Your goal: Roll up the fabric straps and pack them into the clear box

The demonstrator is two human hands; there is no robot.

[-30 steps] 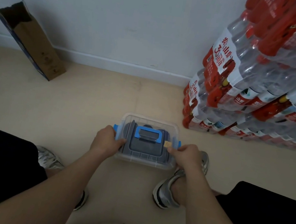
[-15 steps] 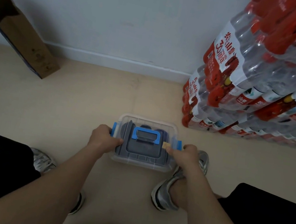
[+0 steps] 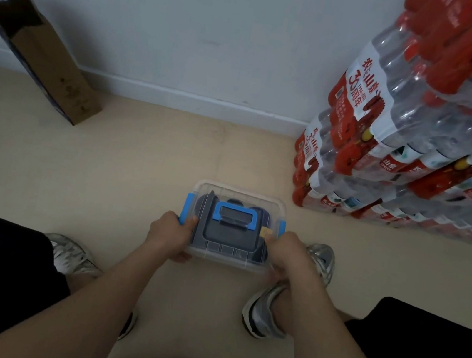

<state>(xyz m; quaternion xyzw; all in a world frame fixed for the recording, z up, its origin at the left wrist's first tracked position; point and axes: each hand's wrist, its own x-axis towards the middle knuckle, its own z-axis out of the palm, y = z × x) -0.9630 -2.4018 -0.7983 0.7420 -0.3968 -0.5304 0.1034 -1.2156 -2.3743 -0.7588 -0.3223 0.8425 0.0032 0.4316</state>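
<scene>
Head view: clear box [image 3: 228,259], lid on, sits on the floor [image 3: 137,169] between the person's shoes. Left hand [image 3: 170,235] grips its left end, right hand [image 3: 289,257] its right end. Dark rolled straps [image 3: 230,238] show inside under the blue handle [image 3: 233,215].

The beige floor [image 3: 105,176] carried everything. A clear box [image 3: 227,262] with a blue-handled lid sat near its middle — dark rolled shapes showed through the plastic. A brown cardboard carton [image 3: 56,73] leaned at the left by the wall, stacked packs of bottled water [image 3: 412,151] stood at the right, and two grey sneakers [image 3: 264,313] rested nearer the camera.
</scene>
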